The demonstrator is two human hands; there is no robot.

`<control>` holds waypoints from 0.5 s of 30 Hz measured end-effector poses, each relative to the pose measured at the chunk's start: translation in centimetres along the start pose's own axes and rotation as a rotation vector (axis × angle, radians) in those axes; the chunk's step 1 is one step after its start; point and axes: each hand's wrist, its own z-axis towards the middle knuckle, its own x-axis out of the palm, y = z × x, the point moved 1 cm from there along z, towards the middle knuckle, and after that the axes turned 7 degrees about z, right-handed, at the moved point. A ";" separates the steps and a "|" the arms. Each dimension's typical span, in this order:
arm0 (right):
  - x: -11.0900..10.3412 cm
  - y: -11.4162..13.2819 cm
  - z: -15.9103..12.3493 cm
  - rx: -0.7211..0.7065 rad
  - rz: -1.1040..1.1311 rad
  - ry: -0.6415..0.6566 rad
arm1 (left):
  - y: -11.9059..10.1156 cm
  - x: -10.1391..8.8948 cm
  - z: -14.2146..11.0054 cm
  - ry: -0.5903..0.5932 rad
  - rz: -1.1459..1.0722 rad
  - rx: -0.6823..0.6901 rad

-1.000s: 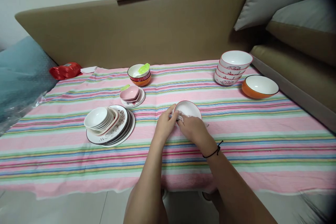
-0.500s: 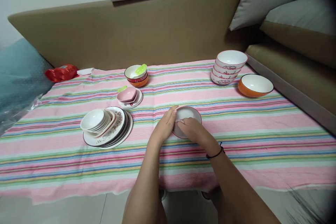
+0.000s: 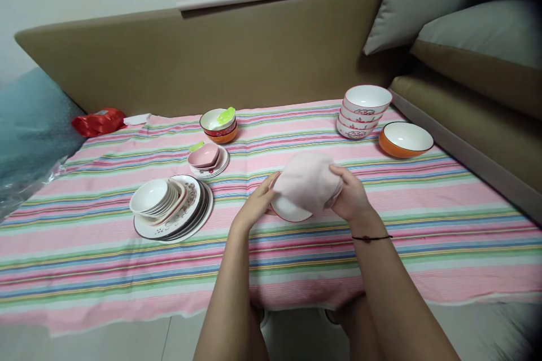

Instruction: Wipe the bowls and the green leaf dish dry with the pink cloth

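Note:
A white bowl with a red rim [image 3: 292, 212] is in front of me, partly covered by a pale pink cloth [image 3: 308, 177]. My left hand [image 3: 257, 201] grips the bowl's left side, thumb at the rim. The cloth, slightly blurred and spread out, hangs from my right hand [image 3: 350, 194], which pinches its right edge. Much of the bowl's inside is hidden behind the cloth.
On the left of the striped cloth [image 3: 169, 271] sit stacked plates and small bowls [image 3: 149, 196]. Behind them are pink dishes [image 3: 204, 156] on small plates and two stacked bowls [image 3: 217, 119]. Right: stacked white bowls [image 3: 365, 111], an orange bowl [image 3: 407, 139].
My right hand has come up out of the bowl and moved right. The cloth, bunched in the bowl before, is now spread open over it. My left hand stays on the bowl's left side.

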 end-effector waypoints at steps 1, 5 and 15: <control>-0.6 0.3 0.3 -0.066 0.066 -0.045 | 0.0 0.1 0.0 -0.014 0.002 -0.045; -3.1 0.9 1.5 -0.297 0.339 -0.228 | 0.4 0.5 0.1 -0.151 -0.088 -0.265; -3.7 -1.5 2.8 -0.114 0.476 -0.271 | 1.2 -0.7 0.5 -0.605 -0.359 -0.348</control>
